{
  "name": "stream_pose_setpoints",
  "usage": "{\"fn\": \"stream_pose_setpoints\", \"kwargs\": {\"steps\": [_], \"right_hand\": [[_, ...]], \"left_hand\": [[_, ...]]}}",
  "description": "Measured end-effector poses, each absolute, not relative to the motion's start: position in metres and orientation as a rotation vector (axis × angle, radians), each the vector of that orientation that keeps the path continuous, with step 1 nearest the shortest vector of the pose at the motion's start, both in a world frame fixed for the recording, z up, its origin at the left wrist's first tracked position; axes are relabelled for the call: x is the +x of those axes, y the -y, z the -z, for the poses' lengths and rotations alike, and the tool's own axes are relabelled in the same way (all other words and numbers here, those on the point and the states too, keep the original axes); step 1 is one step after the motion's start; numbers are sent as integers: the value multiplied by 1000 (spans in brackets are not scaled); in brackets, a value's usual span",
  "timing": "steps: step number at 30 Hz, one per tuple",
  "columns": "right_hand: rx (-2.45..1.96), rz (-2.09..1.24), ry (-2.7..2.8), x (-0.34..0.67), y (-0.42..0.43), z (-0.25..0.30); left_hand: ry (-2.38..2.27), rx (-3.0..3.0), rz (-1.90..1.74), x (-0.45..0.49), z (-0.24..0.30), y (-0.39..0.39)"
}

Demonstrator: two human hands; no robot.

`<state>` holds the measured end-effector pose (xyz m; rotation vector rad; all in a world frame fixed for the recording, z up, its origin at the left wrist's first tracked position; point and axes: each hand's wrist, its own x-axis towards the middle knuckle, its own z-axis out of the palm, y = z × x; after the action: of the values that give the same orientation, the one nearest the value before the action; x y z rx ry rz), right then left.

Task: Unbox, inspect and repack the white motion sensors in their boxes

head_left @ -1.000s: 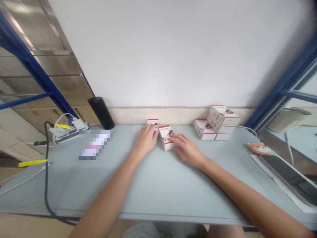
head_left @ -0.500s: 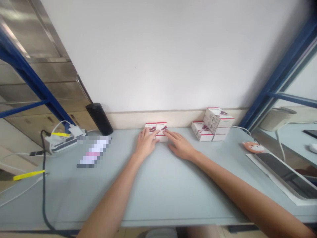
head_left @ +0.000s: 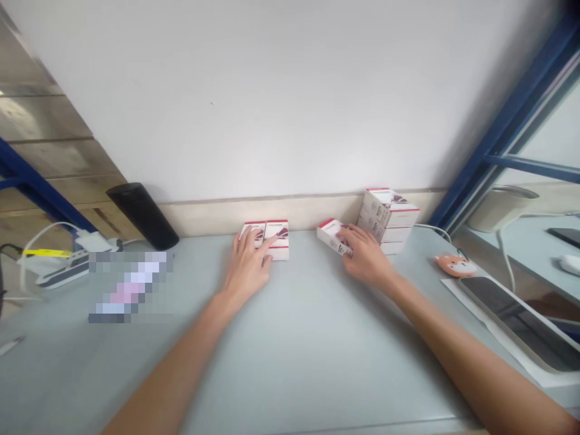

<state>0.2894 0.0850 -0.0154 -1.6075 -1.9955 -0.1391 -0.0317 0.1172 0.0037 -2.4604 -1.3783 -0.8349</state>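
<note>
At centre, the left hand (head_left: pixel 247 260) lies spread over 2 paired boxes (head_left: pixel 277 234), seemingly keeping them aligned. Right of centre, the right hand (head_left: pixel 366 254) appears to pinch 1 loose box (head_left: pixel 330 233) by its right end, beside the stack (head_left: pixel 375 212), probably for control.

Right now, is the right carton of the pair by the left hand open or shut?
Shut, from what shows: the carton has a flat printed top and no raised flap.

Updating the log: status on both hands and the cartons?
Left hand resting over two side-by-side white-and-red cartons. Right hand on a single tilted carton. Possible snag: carton stack right beside that hand.
</note>
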Motion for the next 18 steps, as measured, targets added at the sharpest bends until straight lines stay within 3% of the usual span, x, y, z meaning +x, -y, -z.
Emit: {"fn": "stream_pose_setpoints", "kwargs": {"steps": [5,12,18], "right_hand": [[-1492,93,2050,283,-80,12],[-1540,101,2094,277,-76,14],[-1318,21,2205,262,-69,5]], "left_hand": [[1207,-2672,1096,1,-1,-86],[1232,-2984,957,16,1,-61],[1312,-2993,1077,11,4,-71]]}}
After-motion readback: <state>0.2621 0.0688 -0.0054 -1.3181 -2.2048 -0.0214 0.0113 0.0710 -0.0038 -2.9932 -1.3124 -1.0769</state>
